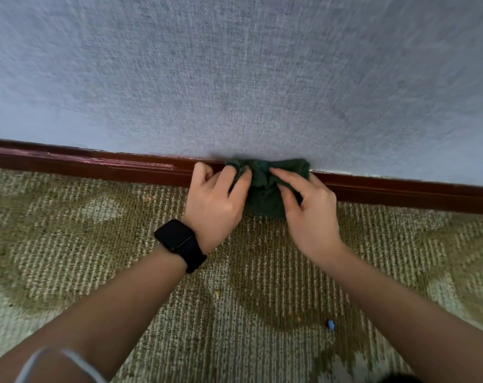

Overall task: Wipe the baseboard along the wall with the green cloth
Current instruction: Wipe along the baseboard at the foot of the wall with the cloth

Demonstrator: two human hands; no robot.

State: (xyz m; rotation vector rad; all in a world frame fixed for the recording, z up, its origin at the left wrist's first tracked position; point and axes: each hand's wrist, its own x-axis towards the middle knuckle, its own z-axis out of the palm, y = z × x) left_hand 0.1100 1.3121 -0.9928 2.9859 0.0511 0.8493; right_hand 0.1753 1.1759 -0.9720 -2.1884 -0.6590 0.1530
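Note:
A dark green cloth [265, 186] is bunched against the dark red-brown baseboard [102, 168] where it meets the blue-grey wall. My left hand [215, 200], with a black watch on the wrist, pinches the cloth's left side with curled fingers. My right hand [308, 208] grips the cloth's right side, fingers curled over it. The cloth drapes over the top edge of the baseboard and hangs down to the carpet between both hands. The part of the baseboard behind the cloth is hidden.
The baseboard runs left and right across the whole view along the textured wall [235, 78]. A patterned green-beige carpet [124, 272] covers the floor. A small blue scrap [330, 324] and a pale crumb [217, 293] lie on the carpet.

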